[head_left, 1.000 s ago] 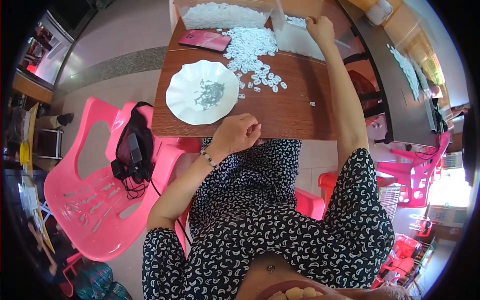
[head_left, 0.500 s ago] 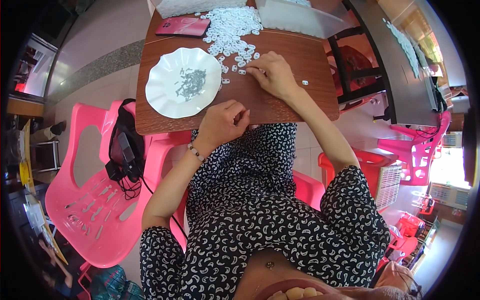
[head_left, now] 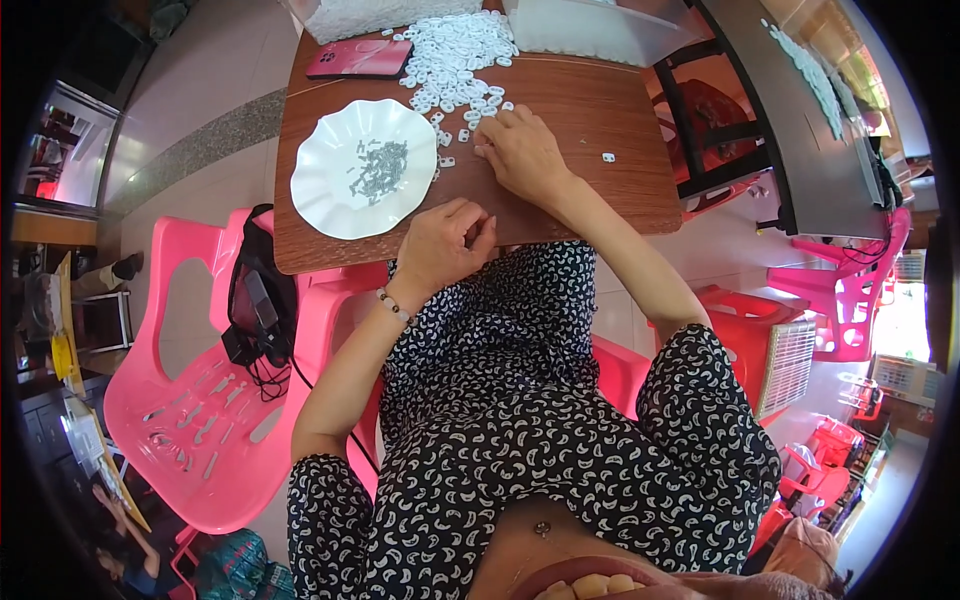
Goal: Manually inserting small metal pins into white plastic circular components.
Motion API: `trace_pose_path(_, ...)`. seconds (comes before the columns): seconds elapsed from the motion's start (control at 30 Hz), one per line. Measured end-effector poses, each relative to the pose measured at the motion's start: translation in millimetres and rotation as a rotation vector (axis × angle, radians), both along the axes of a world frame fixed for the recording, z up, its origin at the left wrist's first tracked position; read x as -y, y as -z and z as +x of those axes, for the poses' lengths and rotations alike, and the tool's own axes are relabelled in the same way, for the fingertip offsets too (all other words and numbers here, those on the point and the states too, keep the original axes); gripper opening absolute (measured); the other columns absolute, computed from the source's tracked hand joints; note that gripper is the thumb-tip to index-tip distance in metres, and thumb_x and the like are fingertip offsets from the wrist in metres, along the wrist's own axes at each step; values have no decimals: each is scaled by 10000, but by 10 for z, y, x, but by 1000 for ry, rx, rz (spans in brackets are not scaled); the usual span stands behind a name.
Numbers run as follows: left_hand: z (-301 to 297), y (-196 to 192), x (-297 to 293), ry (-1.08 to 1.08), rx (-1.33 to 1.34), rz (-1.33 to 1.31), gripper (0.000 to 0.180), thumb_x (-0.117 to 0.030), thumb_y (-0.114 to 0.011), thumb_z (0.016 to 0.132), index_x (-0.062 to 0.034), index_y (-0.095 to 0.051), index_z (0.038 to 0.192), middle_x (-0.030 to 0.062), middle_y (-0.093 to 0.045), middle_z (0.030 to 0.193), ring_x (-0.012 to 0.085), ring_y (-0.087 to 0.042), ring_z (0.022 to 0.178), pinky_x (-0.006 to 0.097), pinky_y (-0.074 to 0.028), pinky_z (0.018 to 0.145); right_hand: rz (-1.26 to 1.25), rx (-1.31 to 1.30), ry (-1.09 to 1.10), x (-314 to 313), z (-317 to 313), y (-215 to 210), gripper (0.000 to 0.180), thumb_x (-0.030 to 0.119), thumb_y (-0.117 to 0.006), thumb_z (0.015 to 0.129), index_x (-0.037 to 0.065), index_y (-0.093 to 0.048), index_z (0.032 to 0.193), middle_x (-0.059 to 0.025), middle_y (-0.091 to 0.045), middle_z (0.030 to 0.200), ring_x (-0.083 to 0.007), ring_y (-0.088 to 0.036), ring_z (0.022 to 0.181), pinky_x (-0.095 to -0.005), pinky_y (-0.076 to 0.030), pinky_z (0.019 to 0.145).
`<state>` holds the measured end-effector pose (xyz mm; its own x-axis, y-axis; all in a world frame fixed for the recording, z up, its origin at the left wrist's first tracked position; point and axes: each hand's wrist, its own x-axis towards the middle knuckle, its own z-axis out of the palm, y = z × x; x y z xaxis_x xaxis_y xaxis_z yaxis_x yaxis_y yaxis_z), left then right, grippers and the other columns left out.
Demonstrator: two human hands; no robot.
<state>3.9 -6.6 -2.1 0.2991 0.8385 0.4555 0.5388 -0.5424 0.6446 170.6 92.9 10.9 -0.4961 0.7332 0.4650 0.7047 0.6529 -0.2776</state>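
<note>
A loose pile of small white oval plastic pieces with two holes (head_left: 460, 52) lies on the brown wooden table (head_left: 570, 100), with stray ones trailing toward me. My right hand (head_left: 525, 155) rests at the near end of this trail, its fingers bent down and drawn together. Its fingertips hide whatever they hold. At the table's front edge my left hand (head_left: 445, 245) is curled with thumb and forefinger close together; nothing in it can be made out. Beside it, a white wavy-rimmed plate (head_left: 318, 190) holds many tiny grey slivers (head_left: 380, 168).
A pink flat case (head_left: 358, 59) lies left of the pile. Translucent bins (head_left: 590, 40) stand along the far edge. One lone white piece (head_left: 608, 158) sits to the right. A pink plastic chair (head_left: 200, 430) on the left carries a black bag with cables (head_left: 262, 310).
My right hand has moved slightly left, over the nearest stray pieces, and its fingers have drawn closer together. My left hand stays curled at the table edge. The view has shifted a little.
</note>
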Motion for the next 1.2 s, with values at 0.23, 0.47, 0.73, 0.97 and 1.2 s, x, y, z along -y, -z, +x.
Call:
trace_pose_path(0.23,30,-12,2,-18,-3,4,134,-109,-685,803,-51,-587,731,78,-569,662,262,-579,564,367,-473,515,-14,-182,3,198,216,97,101,119,-654,857,54,-600,912,-105,-638,840,-317,-578,837,-416,-471,765)
trace_pose_path(0.47,32,-5,8,-23,-17,-5,136,-112,-693,809,-59,-590,738,72,-559,646,255,-566,527,359,-457,485,14,-238,78,415,385,70,139,86,-666,847,41,-647,977,-111,-643,823,-307,-586,810,-403,-482,712)
trace_pose_path(0.73,67,-81,19,-10,24,-58,77,-119,-693,813,-53,-653,808,67,-600,693,243,-579,528,337,-475,504,-28,-472,186,629,579,51,143,10,-659,819,37,-678,958,-128,-653,848,-322,-589,805,-393,-481,692)
trace_pose_path(0.97,193,-371,-454,-27,-45,74,130,-124,-631,854,-7,-682,882,157,-645,910,339,-617,874,418,-500,792,-183,-690,309,658,636,113,113,57,-669,862,25,-690,968,-72,-607,770,-170,-588,756,-288,-471,635)
trace_pose_path(1.2,-276,-332,-1929,-246,-296,32,308,-182,-537,890,54,-670,1035,292,-656,905,429,-633,921,483,-491,838,-252,-774,307,645,616,115,129,93,-686,865,29,-695,976,-81,-624,806,-140,-586,683,-254,-493,623)
